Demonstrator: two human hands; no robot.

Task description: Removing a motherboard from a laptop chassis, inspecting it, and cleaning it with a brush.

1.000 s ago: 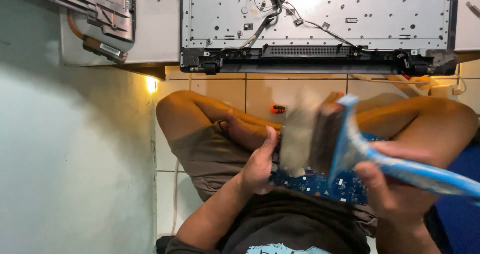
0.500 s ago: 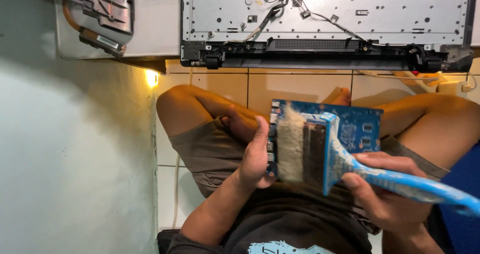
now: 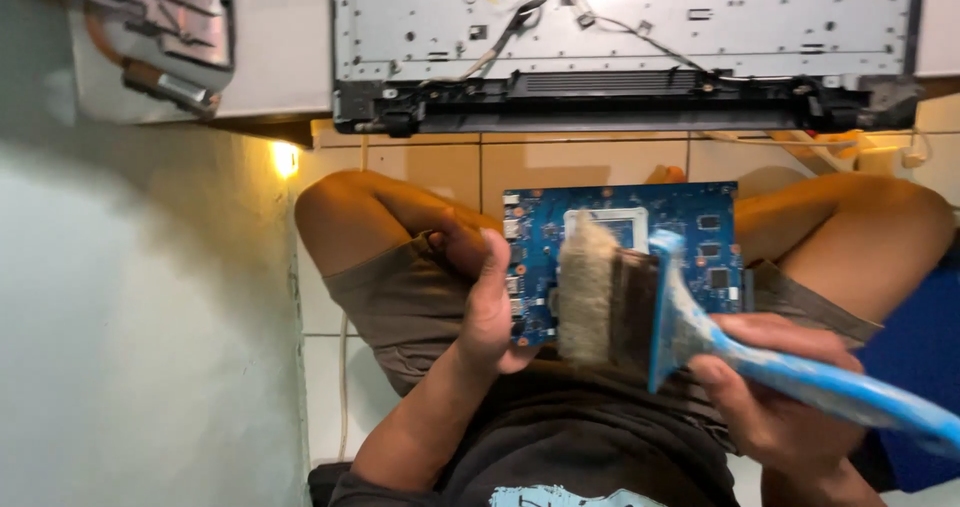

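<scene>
Left hand (image 3: 490, 302): clenched on the left edge of a blue circuit board (image 3: 620, 242); thumb seen along the edge, remaining fingers hidden behind it.
Circuit board: held upright above the lap, between the bent knees, component face turned to the camera.
Right hand (image 3: 775, 392): fingers wrapped around the blue handle of a wide paintbrush (image 3: 640, 307).
Paintbrush: pale, worn bristles laid against the middle of the board, over its square socket.
Floor (image 3: 590, 162): tiled, beige, seen beyond the knees.
Opened chassis (image 3: 620, 47): grey metal panel with loose wires, lying on the floor well apart from the board.
Wall (image 3: 140, 317): pale green, at the person's left.
</scene>
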